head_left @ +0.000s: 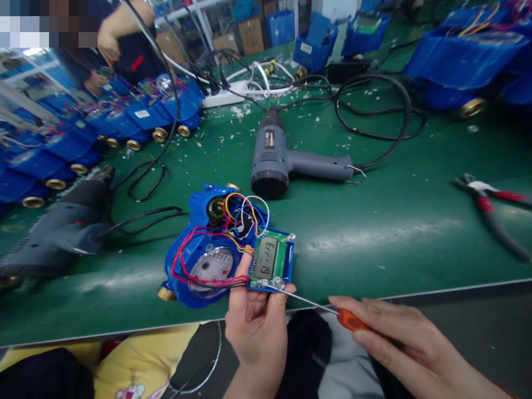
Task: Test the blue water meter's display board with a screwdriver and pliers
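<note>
My left hand is closed around a blue-cased circuit board, whose display reads "Err-19". Red, yellow and white wires run from the board to an opened blue water meter beside it, with a round dial and brass fittings. In my right hand is a screwdriver with an orange handle. Its thin shaft points left, and the tip is at the board's lower edge, near a clear round piece; whether it touches cannot be made out.
A grey heat gun lies behind the meter, another heat gun at left. Red-handled pliers lie at right. Several blue meters line the back left, near a power strip. A co-worker's hand is at upper left.
</note>
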The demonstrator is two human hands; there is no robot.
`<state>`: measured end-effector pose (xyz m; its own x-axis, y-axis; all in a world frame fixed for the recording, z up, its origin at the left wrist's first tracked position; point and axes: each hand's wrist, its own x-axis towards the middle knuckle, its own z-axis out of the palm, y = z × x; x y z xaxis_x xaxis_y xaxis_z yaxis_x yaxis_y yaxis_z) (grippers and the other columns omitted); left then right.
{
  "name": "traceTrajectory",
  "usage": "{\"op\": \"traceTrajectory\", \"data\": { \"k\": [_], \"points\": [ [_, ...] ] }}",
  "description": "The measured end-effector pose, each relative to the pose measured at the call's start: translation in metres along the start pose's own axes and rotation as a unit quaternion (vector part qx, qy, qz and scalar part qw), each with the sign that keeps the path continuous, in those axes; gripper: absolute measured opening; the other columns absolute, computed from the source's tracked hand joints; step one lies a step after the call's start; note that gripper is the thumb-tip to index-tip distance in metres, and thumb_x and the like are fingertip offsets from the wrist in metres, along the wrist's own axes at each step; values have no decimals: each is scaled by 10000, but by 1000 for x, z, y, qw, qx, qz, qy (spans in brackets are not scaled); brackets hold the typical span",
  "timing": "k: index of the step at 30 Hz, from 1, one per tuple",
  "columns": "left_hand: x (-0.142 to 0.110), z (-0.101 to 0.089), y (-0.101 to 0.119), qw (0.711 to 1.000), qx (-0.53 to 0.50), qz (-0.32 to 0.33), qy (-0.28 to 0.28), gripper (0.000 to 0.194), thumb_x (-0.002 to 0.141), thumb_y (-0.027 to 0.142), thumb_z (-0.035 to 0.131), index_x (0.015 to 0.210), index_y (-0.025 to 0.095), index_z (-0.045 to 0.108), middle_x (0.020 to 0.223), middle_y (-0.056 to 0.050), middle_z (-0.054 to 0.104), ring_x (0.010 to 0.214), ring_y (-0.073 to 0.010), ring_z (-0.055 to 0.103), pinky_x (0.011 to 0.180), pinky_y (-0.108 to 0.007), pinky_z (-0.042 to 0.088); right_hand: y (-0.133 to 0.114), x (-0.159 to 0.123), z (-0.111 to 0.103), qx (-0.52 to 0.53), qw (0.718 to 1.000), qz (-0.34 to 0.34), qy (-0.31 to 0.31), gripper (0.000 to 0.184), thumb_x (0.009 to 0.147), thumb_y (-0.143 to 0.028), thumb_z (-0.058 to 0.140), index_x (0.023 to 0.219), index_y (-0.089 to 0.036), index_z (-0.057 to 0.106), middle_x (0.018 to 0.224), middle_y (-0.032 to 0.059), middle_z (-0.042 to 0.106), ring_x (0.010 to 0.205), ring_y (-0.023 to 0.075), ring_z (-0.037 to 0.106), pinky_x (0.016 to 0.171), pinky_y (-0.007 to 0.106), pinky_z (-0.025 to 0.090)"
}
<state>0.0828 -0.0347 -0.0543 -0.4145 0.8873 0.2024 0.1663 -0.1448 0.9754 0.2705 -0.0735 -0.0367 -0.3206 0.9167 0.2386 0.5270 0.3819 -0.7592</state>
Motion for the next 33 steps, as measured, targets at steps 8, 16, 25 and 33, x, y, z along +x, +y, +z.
{"op": "traceTrajectory", "data": {
  "k": [8, 16, 25, 33],
  "points": [
    [0, 1, 1, 1000, -7, 22, 4, 773, 684, 76, 795, 1393, 197, 514, 1042, -67, 749, 828, -167, 739, 757, -146, 582, 3, -9, 8, -47, 998, -37, 34, 305, 955, -171, 525, 1245, -209, 611, 1138, 22, 700, 966, 142, 699, 771, 165, 586],
    [0, 0, 1, 999, -21, 43, -6, 648, 716, 23, 744, 1314, 219, 587, 937, -20, 770, 729, -127, 738, 726, -135, 582, -4, -5, 13, -103, 989, -74, 82, 254, 977, -152, 458, 1174, -145, 618, 1031, 50, 729, 881, 130, 713, 691, 137, 576],
    [0, 4, 7, 999, -31, 31, 13, 657, 636, 34, 807, 1242, 224, 635, 898, 10, 772, 710, -111, 733, 710, -101, 564, -4, -2, 16, -62, 994, -71, 52, 272, 993, -181, 450, 1230, -165, 584, 1056, 51, 723, 912, 136, 707, 693, 145, 576],
    [-2, 0, -1, 999, -5, 6, 34, 807, 628, 112, 851, 1368, 203, 542, 956, -48, 766, 767, -148, 740, 733, -145, 585, 2, -22, -16, -106, 993, -51, 25, 427, 946, -213, 504, 1367, -285, 508, 1108, 6, 710, 877, 146, 715, 726, 142, 592]
  ]
}}
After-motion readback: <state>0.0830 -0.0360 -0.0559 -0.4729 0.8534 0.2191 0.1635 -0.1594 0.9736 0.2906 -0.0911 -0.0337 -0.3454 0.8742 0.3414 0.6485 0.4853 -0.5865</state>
